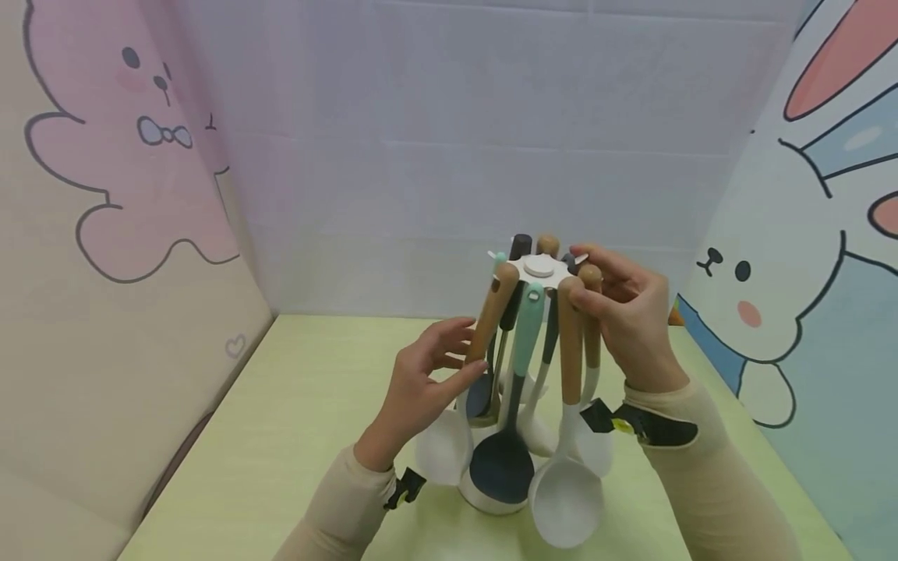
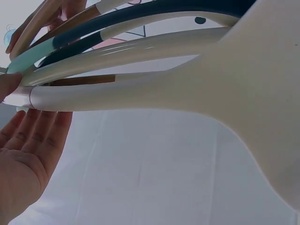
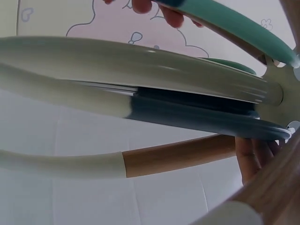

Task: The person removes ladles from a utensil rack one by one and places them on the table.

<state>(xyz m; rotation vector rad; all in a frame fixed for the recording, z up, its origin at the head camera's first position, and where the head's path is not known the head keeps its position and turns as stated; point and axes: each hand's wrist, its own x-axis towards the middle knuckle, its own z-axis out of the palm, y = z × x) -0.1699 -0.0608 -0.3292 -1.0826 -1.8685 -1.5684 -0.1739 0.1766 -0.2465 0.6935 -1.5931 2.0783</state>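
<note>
A rotating utensil rack (image 1: 539,266) with a white hooked top carries several hanging kitchen tools. My left hand (image 1: 428,374) holds a wood-handled white utensil (image 1: 491,312) at the rack's left, thumb in front and fingers behind; its broad white head fills the right of the left wrist view. My right hand (image 1: 634,304) grips the rack's top right side. Its thumb presses a white ladle's wooden handle (image 1: 571,335), and its index finger reaches a hook behind. In the right wrist view some right fingers (image 3: 253,157) show behind the dark handles near the hub.
A dark ladle with a teal handle (image 1: 529,327) hangs at the front. The rack's white base (image 1: 493,499) stands on a pale yellow-green table (image 1: 330,405). Around it rise a white back wall (image 1: 449,171) and side walls with cartoon animals.
</note>
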